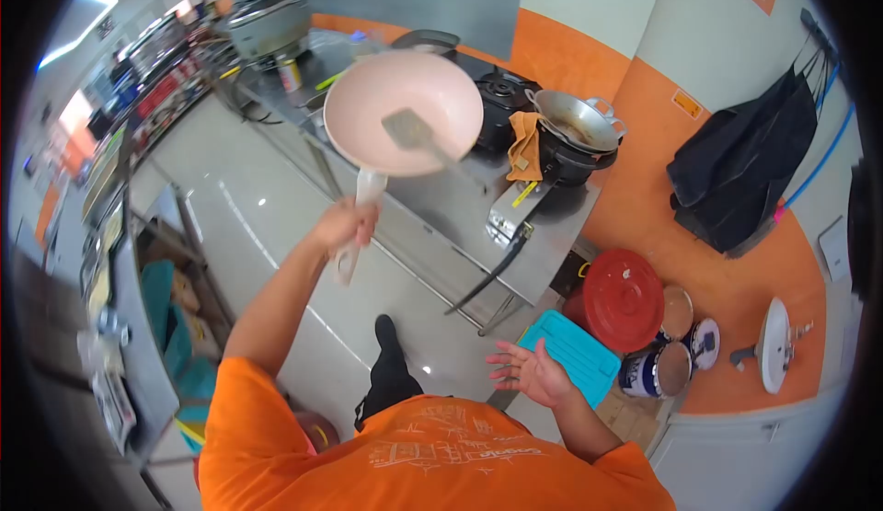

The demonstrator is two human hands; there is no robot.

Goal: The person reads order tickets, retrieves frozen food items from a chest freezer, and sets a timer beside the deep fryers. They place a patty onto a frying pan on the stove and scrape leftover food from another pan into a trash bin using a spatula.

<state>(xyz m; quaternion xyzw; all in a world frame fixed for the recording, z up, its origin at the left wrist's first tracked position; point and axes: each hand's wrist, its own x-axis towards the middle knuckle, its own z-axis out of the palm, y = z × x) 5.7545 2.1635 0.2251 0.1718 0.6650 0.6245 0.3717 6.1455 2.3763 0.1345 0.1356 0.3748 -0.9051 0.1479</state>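
Note:
My left hand (348, 227) is closed around the pale handle of a pink frying pan (368, 88), which it holds up above the edge of the steel table (432, 226). Inside the pan lies the grey blade of a spatula (407, 130); its blurred handle sticks out past the rim on the right. My right hand (532, 373) is held low on the right, palm up with its fingers spread and nothing in it. Nearest to that hand is a turquoise plastic lid or box (572, 356).
On the table stand a black stove (504, 97), a metal wok (578, 120) with a brown cloth (525, 146) beside it, and a large pot (269, 28). A red-lidded bin (624, 299), paint buckets (658, 370) and a sink (775, 345) are at right. Shelving (161, 327) lines the left.

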